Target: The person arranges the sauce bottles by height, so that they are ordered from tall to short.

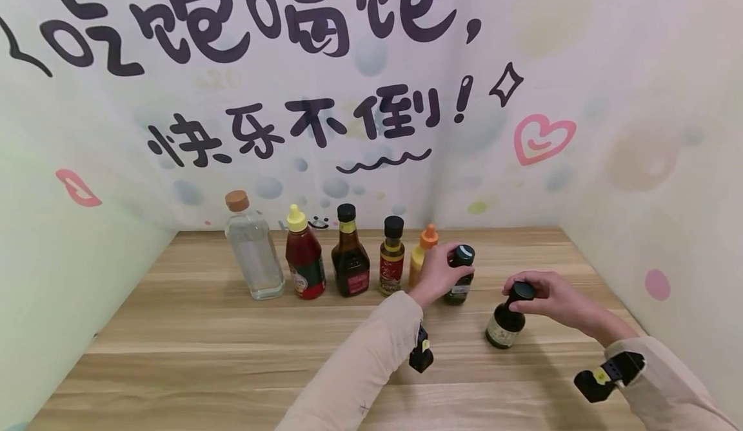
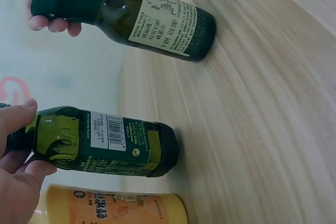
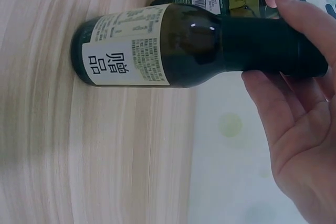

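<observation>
Near the back of the table, my left hand grips a small dark green bottle by its neck, just under the dark cap. That bottle shows a barcode label in the left wrist view. To the right and closer to me, my right hand holds a round dark bottle with a cream label, fingers and thumb about its long neck. In the right wrist view this bottle has large black characters on a white sticker. Partly hidden behind my left hand is a yellow squeeze bottle with an orange cap.
Left of my hands stand a red-gold-labelled bottle, a brown sauce bottle, a red squeeze bottle and a clear bottle with a brown cap, in a row. A printed white wall cloth rises behind the wooden table.
</observation>
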Action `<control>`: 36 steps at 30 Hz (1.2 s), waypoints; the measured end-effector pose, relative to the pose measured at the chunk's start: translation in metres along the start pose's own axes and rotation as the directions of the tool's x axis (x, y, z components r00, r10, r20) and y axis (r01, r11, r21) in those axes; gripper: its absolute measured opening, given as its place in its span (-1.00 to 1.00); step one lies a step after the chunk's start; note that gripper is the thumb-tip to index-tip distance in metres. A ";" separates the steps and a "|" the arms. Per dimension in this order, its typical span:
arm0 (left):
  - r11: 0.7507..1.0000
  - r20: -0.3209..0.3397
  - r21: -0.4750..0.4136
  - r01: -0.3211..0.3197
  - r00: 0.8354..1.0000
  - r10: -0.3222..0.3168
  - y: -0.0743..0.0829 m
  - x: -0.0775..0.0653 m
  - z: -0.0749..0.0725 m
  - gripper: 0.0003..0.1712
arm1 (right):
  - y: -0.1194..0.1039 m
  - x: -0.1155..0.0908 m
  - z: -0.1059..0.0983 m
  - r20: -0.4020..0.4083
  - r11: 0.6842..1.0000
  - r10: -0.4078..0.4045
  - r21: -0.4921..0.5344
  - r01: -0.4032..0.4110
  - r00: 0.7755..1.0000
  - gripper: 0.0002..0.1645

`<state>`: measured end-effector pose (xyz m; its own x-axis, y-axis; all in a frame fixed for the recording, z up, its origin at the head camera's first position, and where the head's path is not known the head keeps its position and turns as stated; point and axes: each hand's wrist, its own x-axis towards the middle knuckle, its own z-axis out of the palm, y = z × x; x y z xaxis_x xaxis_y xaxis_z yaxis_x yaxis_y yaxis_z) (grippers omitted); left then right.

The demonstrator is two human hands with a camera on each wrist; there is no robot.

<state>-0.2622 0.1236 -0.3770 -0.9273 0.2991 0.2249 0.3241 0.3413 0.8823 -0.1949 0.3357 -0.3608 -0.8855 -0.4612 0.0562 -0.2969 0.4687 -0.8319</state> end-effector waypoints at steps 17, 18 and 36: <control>0.998 0.022 0.027 -0.063 0.998 0.062 -0.003 0.004 0.005 -0.59 | 0.000 -0.001 0.001 -0.015 1.000 -0.010 -0.003 0.010 1.000 -0.69; 0.997 0.025 0.030 -0.065 0.998 0.065 -0.003 0.004 0.005 -0.59 | 0.000 -0.001 0.001 -0.015 1.000 -0.010 -0.002 0.010 1.000 -0.69; 0.990 0.011 0.112 -0.083 0.997 0.083 -0.010 0.007 0.014 -0.57 | 0.001 -0.003 0.003 -0.042 0.998 -0.054 -0.047 0.052 0.998 -0.71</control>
<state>-0.2692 0.1345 -0.3901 -0.8952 0.3363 0.2924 0.4192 0.4129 0.8085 -0.1919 0.3352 -0.3638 -0.8826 -0.4534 0.1239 -0.3586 0.4793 -0.8010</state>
